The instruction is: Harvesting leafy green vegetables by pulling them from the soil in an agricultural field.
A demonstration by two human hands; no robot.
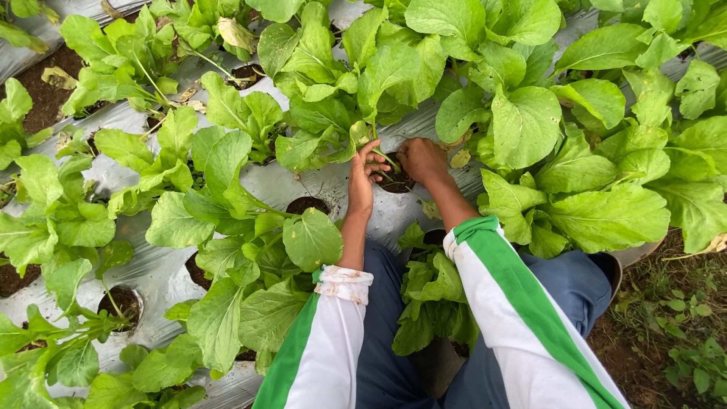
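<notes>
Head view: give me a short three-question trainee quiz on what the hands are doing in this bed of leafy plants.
1. True or false: both hands are at the base of the same leafy plant.
2. What covers the bed between the planting holes? A) straw B) silver plastic sheet C) wire mesh
3. Which hand grips the stems?

Key:
1. True. The left hand and right hand meet at the leafy plant, at its planting hole.
2. B, the silver plastic sheet.
3. The left; the right hand's fingers are hidden at the soil.
</notes>
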